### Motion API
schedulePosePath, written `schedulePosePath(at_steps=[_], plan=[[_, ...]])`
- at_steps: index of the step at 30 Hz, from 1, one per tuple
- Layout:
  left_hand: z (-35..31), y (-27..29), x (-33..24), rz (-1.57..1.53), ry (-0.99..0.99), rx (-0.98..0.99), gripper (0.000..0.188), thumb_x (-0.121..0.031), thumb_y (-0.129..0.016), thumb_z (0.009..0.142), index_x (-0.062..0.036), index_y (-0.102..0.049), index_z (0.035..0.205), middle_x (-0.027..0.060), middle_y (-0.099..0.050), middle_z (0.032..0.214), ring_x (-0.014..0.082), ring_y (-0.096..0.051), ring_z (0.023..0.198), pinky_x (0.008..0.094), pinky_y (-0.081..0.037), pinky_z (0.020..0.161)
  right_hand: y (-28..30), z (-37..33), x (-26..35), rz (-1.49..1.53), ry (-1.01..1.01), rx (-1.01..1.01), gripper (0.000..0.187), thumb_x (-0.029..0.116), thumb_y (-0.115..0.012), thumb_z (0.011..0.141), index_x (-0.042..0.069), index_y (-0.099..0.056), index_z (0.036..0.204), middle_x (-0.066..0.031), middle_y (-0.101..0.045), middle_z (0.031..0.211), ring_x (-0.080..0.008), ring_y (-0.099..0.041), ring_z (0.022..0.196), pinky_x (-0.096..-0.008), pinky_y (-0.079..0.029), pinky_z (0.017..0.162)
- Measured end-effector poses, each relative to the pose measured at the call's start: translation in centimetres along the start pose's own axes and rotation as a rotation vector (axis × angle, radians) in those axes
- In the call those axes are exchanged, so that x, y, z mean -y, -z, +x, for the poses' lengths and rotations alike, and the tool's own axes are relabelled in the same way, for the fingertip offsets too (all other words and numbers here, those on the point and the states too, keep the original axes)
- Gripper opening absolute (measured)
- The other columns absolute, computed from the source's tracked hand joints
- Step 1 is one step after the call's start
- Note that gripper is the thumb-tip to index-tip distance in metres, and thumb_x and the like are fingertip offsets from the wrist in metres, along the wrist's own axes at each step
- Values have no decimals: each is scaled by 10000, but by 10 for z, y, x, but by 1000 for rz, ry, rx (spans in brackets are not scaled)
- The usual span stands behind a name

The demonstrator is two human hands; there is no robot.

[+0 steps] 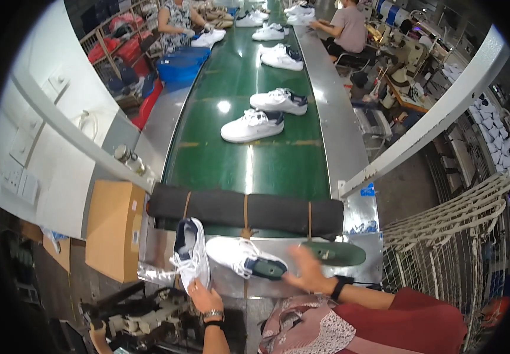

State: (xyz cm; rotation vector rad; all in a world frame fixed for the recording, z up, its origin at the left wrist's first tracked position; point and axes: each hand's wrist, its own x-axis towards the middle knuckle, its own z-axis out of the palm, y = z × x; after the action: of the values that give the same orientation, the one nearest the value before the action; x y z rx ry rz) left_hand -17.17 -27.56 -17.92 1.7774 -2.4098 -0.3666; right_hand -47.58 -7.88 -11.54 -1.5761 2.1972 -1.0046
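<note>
At the belt's near end, a white lace-up sneaker with a dark lining lies with its toe toward me and its opening away. My left hand, with a watch at the wrist, is closed on its toe end. Beside it on the metal ledge, a second white sneaker lies on a slant, a green shoe last showing in its opening. My right hand, slightly blurred, has its fingers apart by that sneaker's heel. Another green shoe last lies right of this hand, partly hidden by it.
A black roll crosses the green conveyor, which carries white sneakers. A cardboard box stands left, rope netting right. White posts flank the belt. Two people sit farther along; another hand shows lower left by machinery.
</note>
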Motion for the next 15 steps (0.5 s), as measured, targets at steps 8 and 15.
schedulePosePath(at_steps=[8,15], plan=[[-8,14,-19,-41,-5,80,915,-112,-869,716,62,-405,1485,278,-456,1464,432,-398,1419,466,-380,1173,-35,48,-25,159,12,440,797,305,-801,858,-23,-420,1477,-349,-631,1251,-491,-638,1144,-534,-516,969],[-31,100,-90,-273,-456,152,1102,-357,-971,536,44,-431,1410,286,-522,1355,475,-458,1312,559,-379,1114,77,70,8,80,-42,874,709,526,-746,886,-56,-652,1279,-279,-712,886,-410,-716,816,-479,-544,731]])
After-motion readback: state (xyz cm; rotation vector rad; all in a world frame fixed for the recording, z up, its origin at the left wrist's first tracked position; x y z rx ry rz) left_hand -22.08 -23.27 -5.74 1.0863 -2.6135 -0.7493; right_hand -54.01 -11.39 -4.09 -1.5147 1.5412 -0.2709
